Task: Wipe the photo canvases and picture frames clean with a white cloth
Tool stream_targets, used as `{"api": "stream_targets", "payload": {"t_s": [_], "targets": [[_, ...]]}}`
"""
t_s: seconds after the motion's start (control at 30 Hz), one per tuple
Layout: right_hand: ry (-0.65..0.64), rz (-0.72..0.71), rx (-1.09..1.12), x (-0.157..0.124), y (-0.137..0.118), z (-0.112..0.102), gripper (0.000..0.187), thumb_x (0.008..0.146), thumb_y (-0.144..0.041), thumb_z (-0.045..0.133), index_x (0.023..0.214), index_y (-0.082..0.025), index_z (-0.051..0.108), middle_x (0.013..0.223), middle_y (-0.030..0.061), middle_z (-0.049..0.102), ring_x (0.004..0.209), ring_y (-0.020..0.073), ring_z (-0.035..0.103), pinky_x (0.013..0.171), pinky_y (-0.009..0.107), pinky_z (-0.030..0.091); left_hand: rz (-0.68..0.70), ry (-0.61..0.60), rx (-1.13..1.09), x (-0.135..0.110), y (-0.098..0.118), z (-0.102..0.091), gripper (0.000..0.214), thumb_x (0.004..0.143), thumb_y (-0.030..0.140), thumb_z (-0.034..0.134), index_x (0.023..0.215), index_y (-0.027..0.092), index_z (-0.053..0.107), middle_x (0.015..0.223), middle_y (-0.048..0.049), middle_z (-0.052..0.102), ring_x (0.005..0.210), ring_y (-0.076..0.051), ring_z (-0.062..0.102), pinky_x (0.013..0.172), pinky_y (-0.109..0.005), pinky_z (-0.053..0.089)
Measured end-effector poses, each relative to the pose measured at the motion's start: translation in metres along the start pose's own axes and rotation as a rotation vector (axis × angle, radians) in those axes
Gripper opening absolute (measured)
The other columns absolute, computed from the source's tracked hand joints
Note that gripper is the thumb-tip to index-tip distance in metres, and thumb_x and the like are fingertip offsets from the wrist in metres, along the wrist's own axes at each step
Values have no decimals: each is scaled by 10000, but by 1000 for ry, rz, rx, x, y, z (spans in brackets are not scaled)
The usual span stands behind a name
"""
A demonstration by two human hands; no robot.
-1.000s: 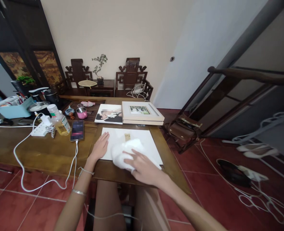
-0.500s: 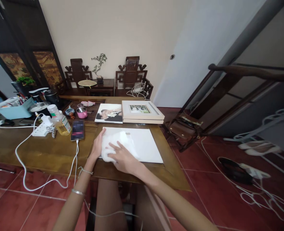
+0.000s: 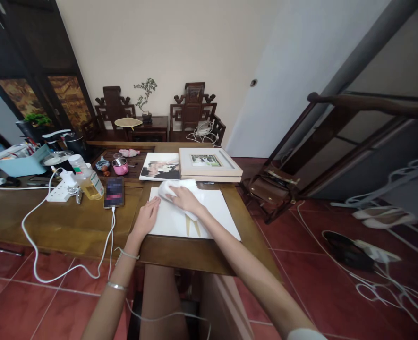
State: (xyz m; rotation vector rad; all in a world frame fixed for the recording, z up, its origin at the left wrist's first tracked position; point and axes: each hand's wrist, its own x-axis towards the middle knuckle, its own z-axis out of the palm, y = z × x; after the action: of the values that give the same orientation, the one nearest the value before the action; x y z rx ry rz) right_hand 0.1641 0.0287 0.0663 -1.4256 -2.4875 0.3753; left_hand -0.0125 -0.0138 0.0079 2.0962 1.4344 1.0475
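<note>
The white panel (image 3: 216,215) lies on the wooden table (image 3: 180,250) near its front edge, two tan strips (image 3: 188,226) showing on its near half. The left hand (image 3: 148,217) rests flat at the panel's left edge, fingers close together, holding nothing. The right hand (image 3: 184,198) presses a bunched white cloth (image 3: 175,186) onto the panel's far part, fingers slightly spread; hand, forearm and cloth hide some of the surface. To the left lie a smartphone (image 3: 114,192) on a white charging cable (image 3: 35,245), a white power strip (image 3: 58,191) and a bottle (image 3: 91,183) of yellowish liquid, its label too small to read; the phone's screen is blurred. Just past the panel, a photo print (image 3: 160,166) and stacked picture frames (image 3: 209,177) crowd its far edge. Beyond stand a pink mug (image 3: 120,165), two carved chairs (image 3: 194,106) and a bonsai (image 3: 145,94).
</note>
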Motion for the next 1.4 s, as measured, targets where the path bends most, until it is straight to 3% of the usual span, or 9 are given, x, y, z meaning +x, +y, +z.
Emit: {"api": "stream_targets", "payload": {"t_s": [0.13, 0.27, 0.5, 0.63, 0.8, 0.93, 1.2, 1.3, 1.4], "targets": [[-8, -35, 52, 34, -13, 10, 356, 931, -380, 377, 1174, -216, 579, 1192, 63, 631, 1081, 252, 551, 911, 308, 376, 19, 12, 19, 1, 0, -2, 429, 933, 342, 337, 1154, 121, 632, 1244, -107, 610, 1221, -225, 517, 1093, -400, 338], [-3, -21, 84, 21, 8, -2, 380, 930, -384, 386, 1206, -195, 566, 1235, 70, 610, 1094, 245, 551, 928, 316, 380, 26, 16, 16, 0, -4, -1, 393, 917, 332, 378, 1166, 154, 625, 1255, -90, 604, 1238, -220, 502, 1099, -419, 333], [81, 105, 37, -71, 83, -26, 358, 913, -289, 368, 1201, -163, 540, 1238, 117, 599, 1197, 286, 492, 1023, 472, 318, 47, -68, 79, -1, -7, 2, 462, 905, 349, 396, 1305, 140, 498, 1397, -114, 460, 1332, -219, 379, 1132, -438, 267], [56, -79, -61, -135, 71, -22, 204, 789, -135, 461, 934, -178, 598, 1233, 124, 598, 1292, 268, 400, 1104, 490, 207, 43, -134, 159, -2, -7, 1, 544, 885, 411, 437, 1357, 140, 429, 1455, -125, 372, 1380, -242, 281, 1139, -454, 231], [-61, -217, -61, -189, 46, -22, 309, 596, -12, 455, 815, -200, 565, 1355, 112, 499, 1368, 238, 267, 1126, 474, 177, 46, -169, 217, -1, -10, 1, 559, 895, 413, 413, 1375, 129, 396, 1477, -130, 331, 1389, -240, 258, 1146, -435, 209], [-42, -161, -70, -173, 62, -26, 375, 619, -3, 425, 909, -198, 562, 1270, 123, 566, 1337, 250, 331, 1100, 498, 197, 62, -180, 232, 0, -11, 0, 544, 896, 392, 412, 1376, 137, 397, 1482, -120, 324, 1390, -234, 256, 1149, -424, 205], [19, -63, -172, -74, 114, -28, 299, 733, -91, 400, 982, -155, 552, 959, 112, 678, 1003, 283, 596, 1023, 536, 231, 49, -167, 205, 0, -8, -3, 527, 884, 405, 440, 1353, 162, 435, 1462, -107, 368, 1376, -234, 294, 1139, -426, 234], [24, -68, -167, -80, 113, -25, 359, 711, -67, 392, 1016, -156, 557, 1022, 121, 671, 1040, 280, 585, 1035, 525, 232, 45, -153, 187, 0, -7, -4, 524, 880, 409, 450, 1349, 176, 441, 1457, -101, 378, 1372, -233, 304, 1135, -428, 241], [24, -138, -104, -121, 96, -19, 438, 664, -31, 385, 1041, -167, 562, 1230, 131, 593, 1254, 284, 441, 1076, 551, 184, 43, -156, 197, -1, -6, -3, 526, 882, 402, 448, 1354, 169, 433, 1461, -106, 371, 1374, -233, 298, 1134, -432, 242]]}}
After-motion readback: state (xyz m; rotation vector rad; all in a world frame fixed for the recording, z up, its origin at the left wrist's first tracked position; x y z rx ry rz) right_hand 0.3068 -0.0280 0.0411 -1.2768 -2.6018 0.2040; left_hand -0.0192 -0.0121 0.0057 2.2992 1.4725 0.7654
